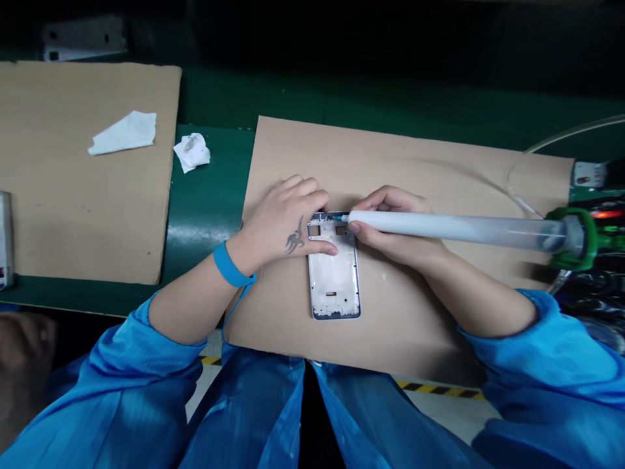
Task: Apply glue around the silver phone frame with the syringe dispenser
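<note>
From the head camera, the left hand point(288, 218) is curled over the top of a metal phone mid-frame point(333, 277), with the thumb lying across the frame and the fingertips at its upper edge, holding it steady. The frame lies upright on a cardboard sheet point(405, 326), just below the left palm. The right hand point(390, 225) is closed in a narrow grip around a large white-filled syringe point(454, 228), whose tip touches the frame's top edge beside the left fingers. Right of that hand, a green fitting point(571, 238) caps the barrel, and a clear tube point(576, 133) curves away behind it. A blue wrist strap point(229, 266) circles the left wrist. Further left of that hand lie a second cardboard sheet point(83, 169), a folded white wipe point(127, 132) on it, and a crumpled wipe point(193, 151) on the green bench point(209, 221).
</note>
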Demonstrator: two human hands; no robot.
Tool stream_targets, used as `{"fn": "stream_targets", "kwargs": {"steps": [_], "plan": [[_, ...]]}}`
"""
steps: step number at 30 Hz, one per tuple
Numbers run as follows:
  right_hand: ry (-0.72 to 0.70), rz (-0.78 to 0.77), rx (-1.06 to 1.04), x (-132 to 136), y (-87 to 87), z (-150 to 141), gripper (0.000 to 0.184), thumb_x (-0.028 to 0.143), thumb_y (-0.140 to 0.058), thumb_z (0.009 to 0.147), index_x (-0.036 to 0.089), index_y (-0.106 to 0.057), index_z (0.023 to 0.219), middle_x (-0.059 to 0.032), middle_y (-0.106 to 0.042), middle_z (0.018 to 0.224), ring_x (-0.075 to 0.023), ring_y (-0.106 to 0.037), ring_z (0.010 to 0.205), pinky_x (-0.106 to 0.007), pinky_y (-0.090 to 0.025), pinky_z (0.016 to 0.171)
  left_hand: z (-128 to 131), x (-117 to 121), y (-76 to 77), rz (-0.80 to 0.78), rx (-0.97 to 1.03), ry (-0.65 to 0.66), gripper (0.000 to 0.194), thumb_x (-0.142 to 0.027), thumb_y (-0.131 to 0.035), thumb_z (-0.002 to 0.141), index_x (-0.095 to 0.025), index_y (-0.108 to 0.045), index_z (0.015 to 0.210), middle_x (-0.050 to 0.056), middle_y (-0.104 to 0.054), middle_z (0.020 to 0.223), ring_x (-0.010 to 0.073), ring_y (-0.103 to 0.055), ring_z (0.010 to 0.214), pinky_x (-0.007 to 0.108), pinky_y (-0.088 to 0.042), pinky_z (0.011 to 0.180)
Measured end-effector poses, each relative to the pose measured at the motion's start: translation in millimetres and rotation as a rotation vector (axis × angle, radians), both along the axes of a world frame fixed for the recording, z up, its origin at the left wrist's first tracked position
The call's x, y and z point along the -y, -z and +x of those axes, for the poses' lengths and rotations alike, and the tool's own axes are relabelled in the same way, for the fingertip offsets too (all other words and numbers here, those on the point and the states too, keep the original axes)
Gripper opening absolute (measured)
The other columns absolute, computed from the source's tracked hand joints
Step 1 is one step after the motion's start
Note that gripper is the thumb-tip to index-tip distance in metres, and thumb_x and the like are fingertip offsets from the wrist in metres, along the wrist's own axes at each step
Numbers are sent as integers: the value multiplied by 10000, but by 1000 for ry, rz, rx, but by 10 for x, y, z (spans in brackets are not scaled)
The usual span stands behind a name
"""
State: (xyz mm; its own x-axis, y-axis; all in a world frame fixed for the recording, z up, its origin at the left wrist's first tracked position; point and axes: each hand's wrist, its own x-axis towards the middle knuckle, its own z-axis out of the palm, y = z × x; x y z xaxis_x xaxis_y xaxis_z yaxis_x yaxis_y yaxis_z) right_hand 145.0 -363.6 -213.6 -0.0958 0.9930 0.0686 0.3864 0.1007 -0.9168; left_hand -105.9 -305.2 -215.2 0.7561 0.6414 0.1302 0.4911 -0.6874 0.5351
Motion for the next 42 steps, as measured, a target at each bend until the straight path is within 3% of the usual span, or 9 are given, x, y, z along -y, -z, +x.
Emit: {"fn": "stream_targets", "kwargs": {"steps": [3, 8, 15, 26, 37, 42], "plan": [[-6, -15, 5, -7, -16, -10, 288, 449, -963, 807, 279, -739, 867, -35, -823, 830, -195, -732, 642, -312, -592, 549, -8, 2, -16, -3, -12, -8, 945, -1069, -611, 789, -179, -741, 1077, 101, -716, 1077, 324, -652, 1031, 453, -487, 908], [5, -28, 7, -9, -19, -21, 296, 463, -955, 803, 272, -743, 880, -31, -825, 818, -186, -721, 617, -300, -575, 533, -23, 20, -58, -38, -30, 3, 868, -1003, -667, 829, -183, -744, 1103, 95, -721, 1132, 314, -654, 1071, 445, -491, 958], [0, -19, 12, 5, -25, -17, 303, 475, -963, 816, 268, -750, 880, -39, -814, 792, -186, -711, 605, -298, -560, 526, -11, 29, -20, -25, -44, -7, 902, -1025, -691, 786, -183, -743, 1107, 106, -719, 1128, 331, -649, 1083, 453, -488, 943], [-68, 21, 24, 12, -40, -23, 221, 375, -942, 853, 263, -782, 956, -28, -838, 850, -179, -751, 651, -276, -566, 553, -15, 55, -40, -17, -47, -2, 756, -918, -747, 874, -191, -743, 1080, 89, -701, 1097, 306, -633, 1056, 431, -469, 911], [-18, -14, 23, 8, -38, -39, 236, 410, -928, 841, 258, -765, 918, -37, -830, 822, -186, -742, 645, -288, -572, 560, -23, 26, -66, -52, -32, 11, 935, -1057, -584, 823, -187, -756, 1121, 102, -702, 1129, 321, -636, 1094, 450, -481, 961], [16, -31, 33, -4, -59, -50, 275, 444, -937, 816, 262, -755, 911, -39, -815, 814, -186, -726, 638, -302, -583, 568, -23, 9, -62, -45, -42, 2, 932, -1060, -574, 829, -189, -757, 1102, 99, -705, 1107, 312, -635, 1055, 450, -483, 950]]}}
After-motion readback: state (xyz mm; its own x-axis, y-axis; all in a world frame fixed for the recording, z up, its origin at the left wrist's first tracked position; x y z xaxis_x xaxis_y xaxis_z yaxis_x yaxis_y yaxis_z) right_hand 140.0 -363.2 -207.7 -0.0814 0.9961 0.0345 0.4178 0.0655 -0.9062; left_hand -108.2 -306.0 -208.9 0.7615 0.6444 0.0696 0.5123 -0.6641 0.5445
